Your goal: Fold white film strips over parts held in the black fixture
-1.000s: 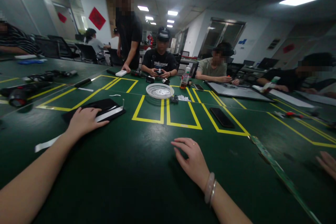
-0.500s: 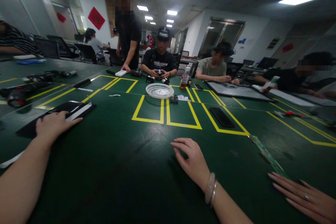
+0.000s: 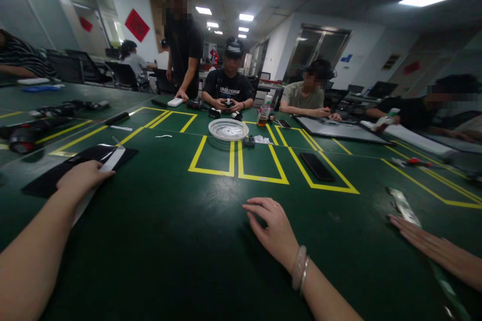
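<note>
My left hand [image 3: 83, 176] is at the left, its thumb and fingers closed on a long white strip [image 3: 112, 158]. The strip runs under the hand and down toward the lower left. Below the strip lies a flat black sheet or sleeve [image 3: 45, 178], which my hand partly covers. My right hand [image 3: 273, 228] rests on the green table near the middle, fingers loosely bent, thumb apart, with nothing in it. Bracelets circle that wrist. At the right edge, another person's hand [image 3: 433, 241] touches a long narrow board [image 3: 405, 206], its upper end silvery.
A white round basket-like grille [image 3: 228, 130] stands mid-table, with a dark phone [image 3: 317, 166] to its right. Yellow tape [image 3: 211, 172] marks rectangles. Black tools [image 3: 26, 138] lie at the left. A bottle [image 3: 263, 115] stands near people seated opposite; one person stands.
The white strip has shifted, now trailing below my left hand, whose fingers have closed more. The other person's hand has moved and the narrow board shows its silvery face. My right hand is nearly still.
</note>
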The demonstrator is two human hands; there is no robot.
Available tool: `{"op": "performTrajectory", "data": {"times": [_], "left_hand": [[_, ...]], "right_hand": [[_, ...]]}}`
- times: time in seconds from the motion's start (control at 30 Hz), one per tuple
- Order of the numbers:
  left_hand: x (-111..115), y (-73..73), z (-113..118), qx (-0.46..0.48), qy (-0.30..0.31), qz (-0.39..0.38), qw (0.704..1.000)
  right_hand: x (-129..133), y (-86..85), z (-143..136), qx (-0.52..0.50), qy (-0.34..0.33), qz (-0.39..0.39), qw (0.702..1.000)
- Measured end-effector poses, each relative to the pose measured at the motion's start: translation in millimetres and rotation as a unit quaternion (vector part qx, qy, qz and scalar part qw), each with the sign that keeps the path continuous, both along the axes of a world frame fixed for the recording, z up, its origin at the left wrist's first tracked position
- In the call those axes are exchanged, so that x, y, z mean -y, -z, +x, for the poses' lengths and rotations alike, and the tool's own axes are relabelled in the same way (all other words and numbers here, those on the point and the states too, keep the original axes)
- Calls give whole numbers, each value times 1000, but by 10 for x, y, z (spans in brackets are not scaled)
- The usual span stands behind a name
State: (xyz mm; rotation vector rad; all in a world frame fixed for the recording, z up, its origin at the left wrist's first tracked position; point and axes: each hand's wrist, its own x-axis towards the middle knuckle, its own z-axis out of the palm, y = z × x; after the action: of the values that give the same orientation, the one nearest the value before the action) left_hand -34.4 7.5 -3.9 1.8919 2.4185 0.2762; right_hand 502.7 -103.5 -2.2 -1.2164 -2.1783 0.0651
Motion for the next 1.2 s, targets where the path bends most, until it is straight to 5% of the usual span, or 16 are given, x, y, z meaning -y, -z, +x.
{"op": "performTrajectory", "data": {"times": [0.13, 0.3, 0.47, 0.57, 1.0, 1.1, 1.2], "left_hand": [[26, -184, 291, 11, -8, -17, 1000], [49, -291, 1043, 55, 181, 11, 982], [392, -230, 2004, 158, 469, 4, 869], [619, -218, 2325, 187, 535, -16, 824], [681, -196, 2375, 175, 549, 16, 817], [540, -162, 2229, 114, 506, 50, 853], [246, -102, 1819, 58, 377, 97, 919]], "right_hand": [[6, 3, -5, 4, -3, -2, 1000], [50, -20, -51, 17, -26, 21, 999], [150, -46, -189, 64, -68, -4, 996], [179, -33, -230, 68, -75, -45, 994], [153, -43, -213, 55, -68, -70, 994], [123, -52, -158, 4, -40, -50, 998], [33, -25, -50, -146, 32, -59, 987]]}}
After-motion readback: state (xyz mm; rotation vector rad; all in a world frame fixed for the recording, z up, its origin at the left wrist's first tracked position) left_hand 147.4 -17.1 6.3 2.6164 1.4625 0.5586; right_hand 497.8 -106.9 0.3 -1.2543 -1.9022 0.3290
